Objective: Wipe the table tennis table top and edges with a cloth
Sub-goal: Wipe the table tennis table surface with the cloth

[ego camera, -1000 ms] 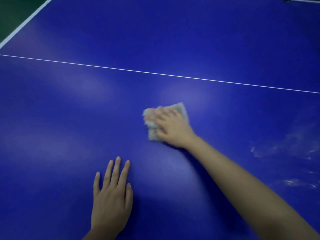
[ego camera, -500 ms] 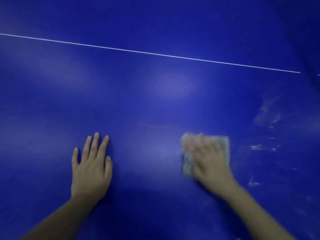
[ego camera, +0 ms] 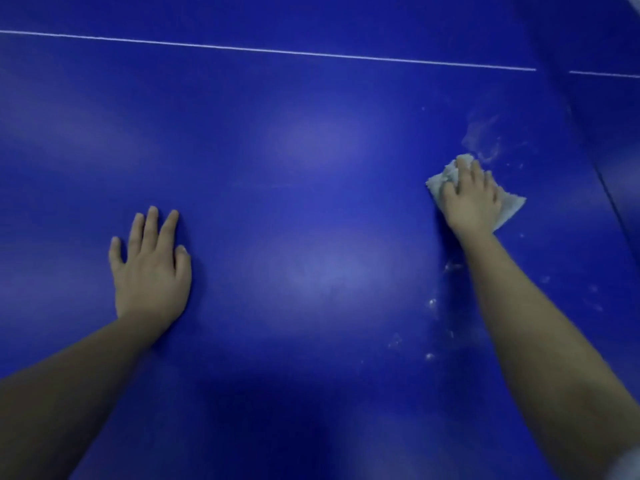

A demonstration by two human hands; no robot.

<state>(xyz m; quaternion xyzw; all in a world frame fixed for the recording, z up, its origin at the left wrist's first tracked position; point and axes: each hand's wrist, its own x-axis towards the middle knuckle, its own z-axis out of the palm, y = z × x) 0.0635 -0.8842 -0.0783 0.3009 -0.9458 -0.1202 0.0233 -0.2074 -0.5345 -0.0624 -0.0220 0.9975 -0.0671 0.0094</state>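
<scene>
The blue table tennis table top (ego camera: 311, 168) fills the view. My right hand (ego camera: 472, 199) lies on a crumpled pale grey cloth (ego camera: 510, 206) at the right, fingers bent over its bunched far end, holding it against the surface. Corners of the cloth stick out on both sides of the hand. My left hand (ego camera: 152, 271) rests flat on the table at the left, fingers straight and slightly spread, holding nothing.
A thin white line (ego camera: 277, 50) crosses the table at the far side. Whitish dust smears (ego camera: 481, 136) lie just beyond the cloth, and small specks (ego camera: 431, 303) trail beside my right forearm. A darker band with a diagonal seam (ego camera: 616, 209) runs along the right.
My right hand has swept the cloth from the middle of the table to the right, up to the dusty smears. The left hand has stayed flat on the table.
</scene>
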